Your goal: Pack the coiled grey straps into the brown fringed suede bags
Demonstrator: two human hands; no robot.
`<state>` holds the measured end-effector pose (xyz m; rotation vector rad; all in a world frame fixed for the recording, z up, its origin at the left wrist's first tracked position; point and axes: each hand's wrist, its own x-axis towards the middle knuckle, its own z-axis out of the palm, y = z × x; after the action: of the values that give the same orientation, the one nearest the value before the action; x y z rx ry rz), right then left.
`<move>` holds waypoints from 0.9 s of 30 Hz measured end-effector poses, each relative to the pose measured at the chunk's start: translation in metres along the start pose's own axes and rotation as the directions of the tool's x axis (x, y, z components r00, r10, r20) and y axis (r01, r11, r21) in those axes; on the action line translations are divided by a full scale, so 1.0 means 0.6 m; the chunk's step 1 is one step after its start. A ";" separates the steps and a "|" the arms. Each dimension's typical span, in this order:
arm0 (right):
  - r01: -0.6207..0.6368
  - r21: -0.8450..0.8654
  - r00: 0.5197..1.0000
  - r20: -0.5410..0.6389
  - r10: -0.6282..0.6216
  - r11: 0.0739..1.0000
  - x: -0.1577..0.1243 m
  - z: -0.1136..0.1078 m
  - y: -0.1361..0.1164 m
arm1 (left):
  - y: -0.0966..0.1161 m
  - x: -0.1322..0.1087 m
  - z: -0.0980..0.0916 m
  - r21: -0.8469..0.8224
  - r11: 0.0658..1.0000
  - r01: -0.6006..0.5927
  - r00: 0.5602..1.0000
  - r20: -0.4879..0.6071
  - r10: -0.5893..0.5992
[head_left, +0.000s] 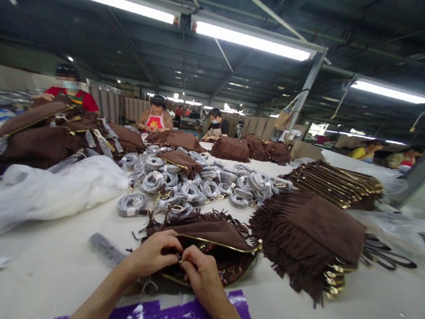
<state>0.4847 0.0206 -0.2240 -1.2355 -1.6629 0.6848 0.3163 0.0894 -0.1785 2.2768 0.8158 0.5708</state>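
Note:
A brown fringed bag point(210, 230) lies in front of me, its gold zipper open and a patterned lining point(229, 275) showing inside. At the left part of the opening, my left hand point(155, 255) is closed in a pinch. My right hand point(201, 271) pinches right beside it, fingertips almost touching the left ones. Between the fingertips is a small dark and gold piece, too small to name. Left of the bag lies a plastic-wrapped grey roll point(107, 249). Purple plastic film point(180, 318) is under my forearms.
Many coiled straps in plastic point(187, 192) lie behind the bag. Stacked fringed bags point(314, 228) and a pile of zippered bags point(337, 183) stand at right. White plastic wrap point(65, 186) and more brown bags point(38, 149) are at left. Several co-workers sit across the table.

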 end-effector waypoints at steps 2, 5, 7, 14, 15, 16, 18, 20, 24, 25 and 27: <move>0.000 0.010 1.000 0.005 -0.001 1.000 0.000 0.002 0.001 | 0.005 -0.001 0.005 -0.050 0.999 -0.002 0.999 -0.045 0.000; 0.035 -0.040 0.999 -0.015 -0.036 0.999 -0.001 0.001 0.004 | 0.011 -0.003 0.009 -0.132 0.991 -0.029 0.992 -0.123 0.013; 0.096 -0.114 0.993 -0.053 -0.103 0.989 0.000 -0.002 0.007 | 0.014 -0.004 0.008 -0.195 0.980 -0.045 0.981 -0.196 0.006; 0.338 -0.139 0.935 -0.059 -0.348 0.931 0.028 -0.001 0.006 | 0.014 -0.006 0.010 -0.453 0.885 -0.105 0.948 -0.315 -0.049; 0.353 -0.111 0.932 -0.047 -0.359 0.929 0.032 0.002 0.005 | 0.010 -0.005 0.010 -0.445 0.890 -0.101 0.951 -0.307 -0.045; 0.350 -0.087 0.934 -0.045 -0.355 0.933 0.035 0.005 0.004 | 0.004 -0.003 0.007 -0.406 0.910 -0.086 0.949 -0.310 -0.049; 0.295 -0.043 0.953 -0.064 -0.297 0.955 0.040 0.007 0.004 | -0.015 0.002 -0.008 -0.169 0.985 0.020 0.928 -0.363 -0.081; 0.213 0.017 0.975 -0.063 -0.211 0.977 0.043 0.006 0.004 | -0.044 0.012 -0.035 0.137 0.972 0.192 0.884 -0.455 -0.111; 0.121 0.146 0.992 0.003 -0.122 0.982 0.049 0.000 0.002 | -0.113 0.030 -0.092 0.397 0.848 0.350 0.868 -0.478 -0.135; 0.110 0.170 0.993 0.016 -0.114 0.979 0.051 -0.001 0.000 | -0.129 0.032 -0.101 0.427 0.829 0.361 0.876 -0.459 -0.145; 0.095 0.207 0.993 0.046 -0.107 0.974 0.056 -0.001 -0.006 | -0.154 0.031 -0.113 0.478 0.791 0.380 0.886 -0.433 -0.164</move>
<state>0.4818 0.0506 -0.2093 -0.9874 -1.6446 0.8130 0.2533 0.1859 -0.1918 2.5102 1.6678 0.7054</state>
